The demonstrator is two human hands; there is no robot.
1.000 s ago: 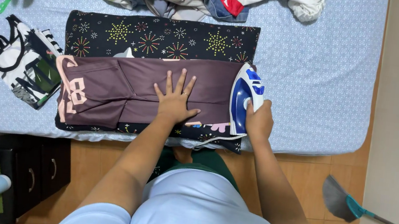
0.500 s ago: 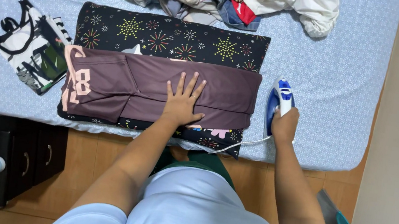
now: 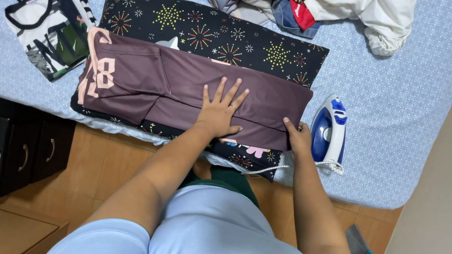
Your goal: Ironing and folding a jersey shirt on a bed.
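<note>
Hands flat on maroon garment [image 3: 184,89], bed [image 3: 400,132].
Left hand [image 3: 220,112] is pressing garment's middle, fingers spread apart; right hand [image 3: 296,137] is pinching its right edge, fingers together. Iron [image 3: 328,130] is resting just right of garment.

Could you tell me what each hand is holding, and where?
Right hand grips the maroon garment's right edge; left hand only presses flat on it.

Clothes pile [image 3: 312,1], black drawers [image 3: 31,148]
</note>
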